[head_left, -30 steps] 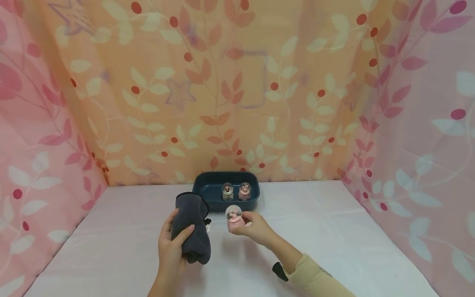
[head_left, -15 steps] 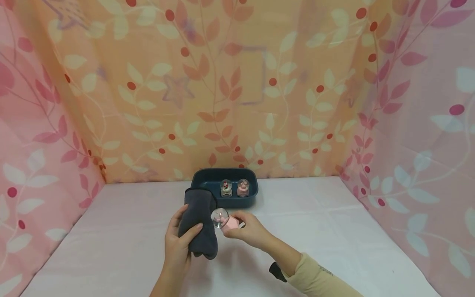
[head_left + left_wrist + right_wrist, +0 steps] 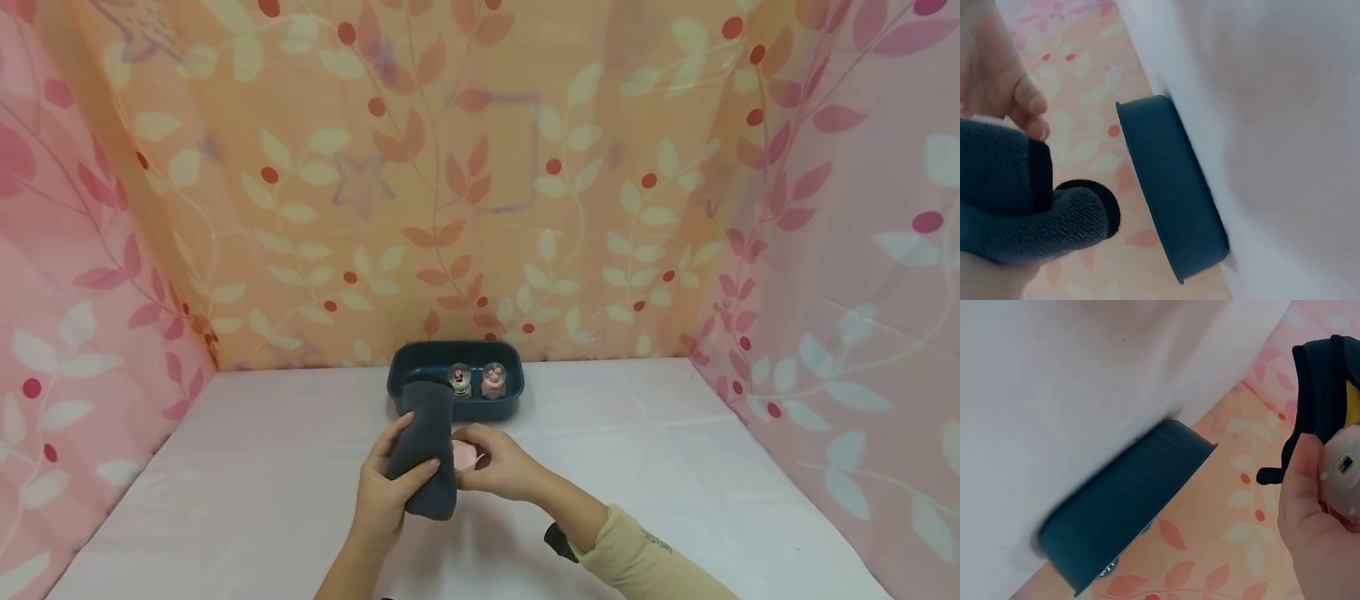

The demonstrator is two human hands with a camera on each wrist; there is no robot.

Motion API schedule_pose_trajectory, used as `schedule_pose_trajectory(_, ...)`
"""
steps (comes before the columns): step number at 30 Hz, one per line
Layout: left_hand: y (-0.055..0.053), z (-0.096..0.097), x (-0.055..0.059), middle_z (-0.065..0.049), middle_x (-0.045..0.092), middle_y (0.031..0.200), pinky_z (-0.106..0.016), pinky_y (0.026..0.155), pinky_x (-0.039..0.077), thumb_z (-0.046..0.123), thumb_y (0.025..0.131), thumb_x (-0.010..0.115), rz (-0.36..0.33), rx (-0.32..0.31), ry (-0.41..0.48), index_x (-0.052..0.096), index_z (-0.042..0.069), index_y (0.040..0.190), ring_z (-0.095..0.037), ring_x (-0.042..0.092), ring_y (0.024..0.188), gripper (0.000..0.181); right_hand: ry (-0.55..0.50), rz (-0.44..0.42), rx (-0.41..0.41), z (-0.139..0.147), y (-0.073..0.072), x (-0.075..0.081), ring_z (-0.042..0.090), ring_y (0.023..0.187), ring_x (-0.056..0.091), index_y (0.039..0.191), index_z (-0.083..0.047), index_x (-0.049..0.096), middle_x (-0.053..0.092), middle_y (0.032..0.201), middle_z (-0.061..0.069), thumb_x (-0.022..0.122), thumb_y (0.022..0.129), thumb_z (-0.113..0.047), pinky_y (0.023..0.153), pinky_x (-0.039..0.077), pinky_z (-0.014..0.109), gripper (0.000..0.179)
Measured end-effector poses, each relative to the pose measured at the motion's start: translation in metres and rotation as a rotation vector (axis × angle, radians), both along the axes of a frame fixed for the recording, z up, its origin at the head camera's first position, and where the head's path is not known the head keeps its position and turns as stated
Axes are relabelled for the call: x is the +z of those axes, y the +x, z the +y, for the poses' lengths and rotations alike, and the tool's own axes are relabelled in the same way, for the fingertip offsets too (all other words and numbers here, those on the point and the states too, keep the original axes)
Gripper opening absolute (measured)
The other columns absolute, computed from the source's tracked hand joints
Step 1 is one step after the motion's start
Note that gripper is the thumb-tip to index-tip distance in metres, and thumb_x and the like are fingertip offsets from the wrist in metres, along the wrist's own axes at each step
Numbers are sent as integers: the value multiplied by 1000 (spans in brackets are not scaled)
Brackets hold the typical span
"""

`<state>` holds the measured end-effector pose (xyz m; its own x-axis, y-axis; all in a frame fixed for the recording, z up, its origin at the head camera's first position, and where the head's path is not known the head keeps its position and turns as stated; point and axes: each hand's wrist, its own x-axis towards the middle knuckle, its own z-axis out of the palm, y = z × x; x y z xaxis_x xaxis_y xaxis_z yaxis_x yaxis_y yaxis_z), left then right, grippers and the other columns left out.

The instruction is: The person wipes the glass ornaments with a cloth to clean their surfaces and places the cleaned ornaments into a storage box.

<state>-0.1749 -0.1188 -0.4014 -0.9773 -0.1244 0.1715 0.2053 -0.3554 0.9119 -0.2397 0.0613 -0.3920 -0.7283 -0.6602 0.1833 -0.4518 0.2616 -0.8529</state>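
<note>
My left hand (image 3: 384,487) grips a folded dark grey cloth (image 3: 429,446) with black edging, thumb across its front. My right hand (image 3: 510,468) pinches a small snow globe (image 3: 464,456) by its pink base, tipped sideways so its glass dome is hidden at the cloth's right side. In the right wrist view, the underside of the snow globe's base (image 3: 1340,478) faces the camera and shows a small dark slot. The cloth (image 3: 1054,225) appears folded over in the left wrist view, beside the right hand's fingers (image 3: 1029,100).
Behind the hands stands a dark blue rectangular tray (image 3: 487,410) with two snow globes, one whitish (image 3: 460,382) and one pink (image 3: 493,382). A small black object (image 3: 559,542) lies by the right sleeve (image 3: 637,554). Patterned curtains (image 3: 450,208) enclose the white table (image 3: 637,450).
The right hand has turned the snow globe from upright onto its side and brought its dome to the cloth. The left hand has moved the cloth to the right, towards it.
</note>
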Motion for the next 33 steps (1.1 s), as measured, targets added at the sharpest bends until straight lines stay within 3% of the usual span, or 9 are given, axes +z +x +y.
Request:
schedule_pose_trajectory(3,0,8,-3,-9,53,125,-32,82,53,-6,80,72,-23,57,-99,53,16,137,-24,56,108,64,14,7,22,1,1,1,9,85,55,119,-3,63,59,101,0,71,80,-16,76,52,25,43)
schedule_pose_trajectory(6,-1,15,-5,-14,55,123,-30,80,52,-5,80,72,-15,186,-216,53,11,137,-25,54,106,62,31,12,28,0,-1,1,10,87,55,122,-4,62,58,103,-1,72,81,-16,77,52,24,44)
schedule_pose_trajectory(9,-2,21,-5,-14,58,118,-25,78,51,-8,82,69,18,333,-273,56,9,133,-23,54,102,55,27,4,7,-4,-1,2,14,89,54,125,-4,61,57,104,0,71,83,-17,78,51,25,45)
schedule_pose_trajectory(11,-4,22,-5,-14,58,117,-23,77,51,-8,83,66,21,408,-276,57,10,132,-22,55,101,52,1,-31,-16,-6,-1,2,17,91,53,126,-3,60,56,107,3,71,84,-17,79,50,27,46)
schedule_pose_trajectory(14,-6,22,-6,-15,56,121,-20,77,50,-8,85,63,7,463,-223,56,9,133,-20,56,102,52,-57,-132,-69,-8,1,2,20,91,53,128,0,57,56,112,6,69,86,-13,79,50,28,46)
schedule_pose_trajectory(19,-9,18,-7,-14,55,122,-18,76,51,-8,86,62,-27,508,-157,54,9,135,-14,58,100,53,-147,-214,-111,-9,3,1,17,88,55,127,4,55,59,110,9,68,89,-11,77,52,26,43)
schedule_pose_trajectory(22,-9,15,-5,-15,56,120,-18,76,51,-9,86,61,-9,515,-152,54,7,135,-11,59,98,52,-196,-249,-97,-8,3,1,17,88,57,127,6,55,60,109,9,67,91,-10,78,53,27,41)
schedule_pose_trajectory(28,-9,9,-3,-13,55,113,-19,76,51,-10,85,59,-8,497,-112,54,6,134,-12,59,98,52,-307,-348,-39,-4,-4,-1,15,83,60,123,13,53,62,98,5,59,92,-11,75,52,27,39)
schedule_pose_trajectory(33,-8,3,-1,-9,52,117,-21,78,51,-11,86,58,-19,453,-71,52,8,136,-15,57,102,54,-360,-481,-5,-3,-6,-1,13,76,61,117,13,53,62,89,3,51,96,-18,73,53,25,38)
